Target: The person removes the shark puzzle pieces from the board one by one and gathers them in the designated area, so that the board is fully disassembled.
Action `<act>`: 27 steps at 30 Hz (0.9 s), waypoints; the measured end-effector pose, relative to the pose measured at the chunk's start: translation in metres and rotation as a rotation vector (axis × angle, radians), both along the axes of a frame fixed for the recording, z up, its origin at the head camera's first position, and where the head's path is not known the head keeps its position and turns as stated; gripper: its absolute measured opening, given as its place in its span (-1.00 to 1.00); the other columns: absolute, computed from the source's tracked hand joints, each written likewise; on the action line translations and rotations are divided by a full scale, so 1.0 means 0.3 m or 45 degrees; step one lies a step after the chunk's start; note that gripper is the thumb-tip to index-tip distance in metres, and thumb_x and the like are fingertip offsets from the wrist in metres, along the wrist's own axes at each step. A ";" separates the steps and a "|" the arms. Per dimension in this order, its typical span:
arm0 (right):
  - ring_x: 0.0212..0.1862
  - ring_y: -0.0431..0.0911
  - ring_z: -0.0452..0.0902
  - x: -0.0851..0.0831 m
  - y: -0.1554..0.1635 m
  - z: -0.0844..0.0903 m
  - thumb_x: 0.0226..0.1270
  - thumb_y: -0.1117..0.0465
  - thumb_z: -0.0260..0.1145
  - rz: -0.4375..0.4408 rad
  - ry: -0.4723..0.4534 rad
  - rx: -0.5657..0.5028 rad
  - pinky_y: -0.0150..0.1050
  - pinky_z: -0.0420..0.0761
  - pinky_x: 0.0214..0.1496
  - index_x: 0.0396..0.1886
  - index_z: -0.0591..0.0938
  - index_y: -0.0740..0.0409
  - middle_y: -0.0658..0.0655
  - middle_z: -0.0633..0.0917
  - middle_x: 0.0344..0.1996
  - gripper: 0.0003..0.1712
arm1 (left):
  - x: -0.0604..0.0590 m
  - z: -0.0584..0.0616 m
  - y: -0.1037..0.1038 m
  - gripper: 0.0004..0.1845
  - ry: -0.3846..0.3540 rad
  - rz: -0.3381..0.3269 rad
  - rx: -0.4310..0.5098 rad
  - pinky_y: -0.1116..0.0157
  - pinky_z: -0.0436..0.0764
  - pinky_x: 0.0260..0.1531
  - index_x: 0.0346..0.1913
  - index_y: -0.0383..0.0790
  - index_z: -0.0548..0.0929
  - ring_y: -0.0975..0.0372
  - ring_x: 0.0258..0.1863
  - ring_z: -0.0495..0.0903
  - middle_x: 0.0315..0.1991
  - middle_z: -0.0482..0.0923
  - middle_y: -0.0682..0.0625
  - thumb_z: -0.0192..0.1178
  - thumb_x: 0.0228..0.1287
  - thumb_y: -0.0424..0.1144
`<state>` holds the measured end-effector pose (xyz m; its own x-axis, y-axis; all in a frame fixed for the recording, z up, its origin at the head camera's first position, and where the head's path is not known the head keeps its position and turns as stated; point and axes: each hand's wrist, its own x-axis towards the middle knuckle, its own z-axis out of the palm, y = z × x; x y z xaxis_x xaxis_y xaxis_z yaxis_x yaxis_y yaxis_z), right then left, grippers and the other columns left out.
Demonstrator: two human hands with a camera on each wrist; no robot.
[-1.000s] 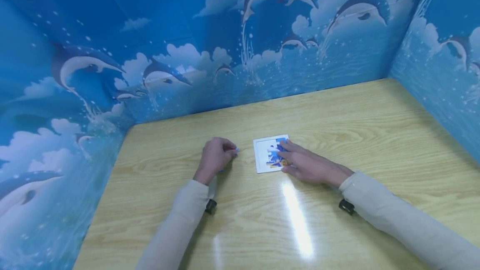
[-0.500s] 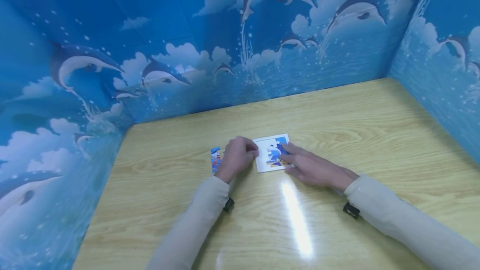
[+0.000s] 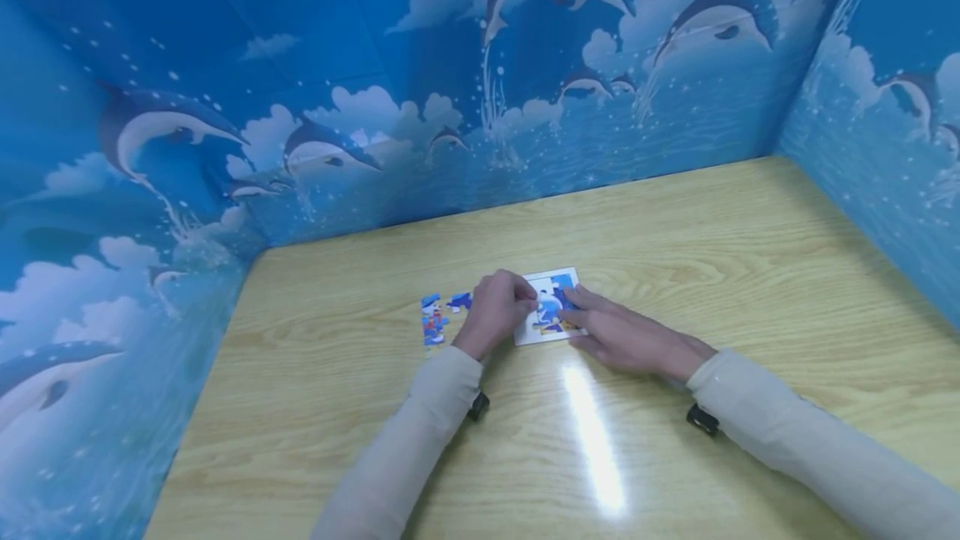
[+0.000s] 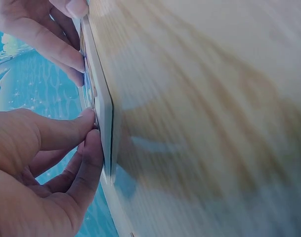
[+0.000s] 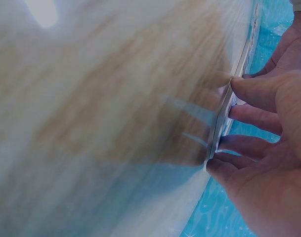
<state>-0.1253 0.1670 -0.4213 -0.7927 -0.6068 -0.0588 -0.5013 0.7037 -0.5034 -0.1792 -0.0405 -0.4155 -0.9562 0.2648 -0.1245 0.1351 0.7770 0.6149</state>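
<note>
puzzle board (image 3: 551, 311): small white tray, partly filled with a blue picture, flat on the wooden table (image 3: 750, 257), pinned between both hands. left hand (image 3: 498, 311): fingers curled, tips pinching at the board's left edge (any piece in them is hidden). right hand (image 3: 626, 336): fingers straight, pressing the board's right side. loose puzzle pieces (image 3: 438, 315): just outside the left hand, apart from the board.
</note>
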 end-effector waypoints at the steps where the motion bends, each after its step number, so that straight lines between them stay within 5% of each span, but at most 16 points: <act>1: 0.54 0.33 -0.04 0.000 0.000 0.000 0.52 0.24 0.23 0.000 0.002 0.002 0.18 0.11 0.49 0.36 0.43 0.43 0.46 0.13 0.51 -0.47 | 0.000 -0.001 0.003 -0.90 0.007 0.003 -0.005 0.26 0.64 -0.14 -0.20 -0.19 0.81 0.21 -0.27 0.68 -0.29 0.77 0.00 0.42 0.23 -0.35; 8: 0.53 0.34 -0.03 -0.002 -0.001 0.001 0.52 0.24 0.24 0.007 0.014 0.004 0.18 0.12 0.49 0.35 0.44 0.44 0.48 0.14 0.50 -0.47 | 0.000 -0.007 0.010 -0.93 0.038 0.026 -0.002 0.23 0.63 -0.07 -0.24 -0.19 0.80 0.19 -0.23 0.69 -0.29 0.78 0.00 0.42 0.22 -0.37; 27: 0.54 0.34 -0.04 -0.002 0.000 0.001 0.52 0.23 0.23 0.007 0.005 0.013 0.18 0.10 0.50 0.35 0.44 0.43 0.47 0.13 0.50 -0.47 | 0.008 0.013 0.005 -0.95 -0.068 0.139 0.129 0.34 0.57 -0.38 -0.33 -0.11 0.76 0.25 -0.43 0.59 -0.45 0.64 0.09 0.45 0.21 -0.30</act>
